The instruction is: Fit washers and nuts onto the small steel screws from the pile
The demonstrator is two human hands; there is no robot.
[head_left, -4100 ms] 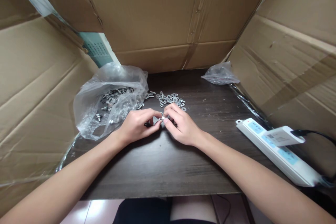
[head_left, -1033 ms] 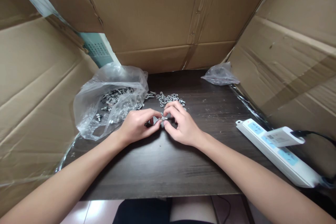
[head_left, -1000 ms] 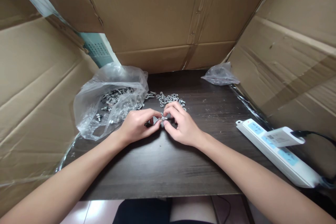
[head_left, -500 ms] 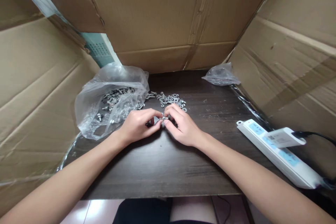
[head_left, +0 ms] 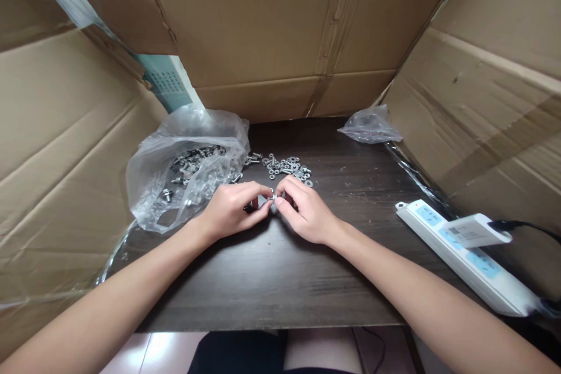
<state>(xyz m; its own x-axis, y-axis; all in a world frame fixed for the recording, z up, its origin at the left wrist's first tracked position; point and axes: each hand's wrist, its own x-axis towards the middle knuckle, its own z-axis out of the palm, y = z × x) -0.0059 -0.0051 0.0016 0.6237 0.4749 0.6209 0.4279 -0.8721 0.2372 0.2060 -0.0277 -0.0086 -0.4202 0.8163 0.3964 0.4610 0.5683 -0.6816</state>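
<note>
Over the middle of the table, my left hand [head_left: 236,205] pinches one end of a small metal bolt [head_left: 273,198] between thumb and forefinger. My right hand [head_left: 304,210] is closed around the bolt's other end, its thumb and fingertips pressed together there. The two hands almost touch, and the fingertips hide most of the bolt. Whether a nut or washer sits under the right fingertips, I cannot make out. Just beyond the hands lies a loose pile of nuts, washers and bolts [head_left: 287,168].
A clear plastic bag [head_left: 146,172] with many bolts in it lies open on the left. Another plastic bag [head_left: 370,125] is at the back right. On the right, a white power strip [head_left: 464,257] holds a plugged-in adapter [head_left: 475,230]. Cardboard walls [head_left: 263,17] enclose the dark table [head_left: 272,280].
My right fingertips have closed further over the bolt's end, which stuck out between them before. My left hand has stayed in nearly the same place.
</note>
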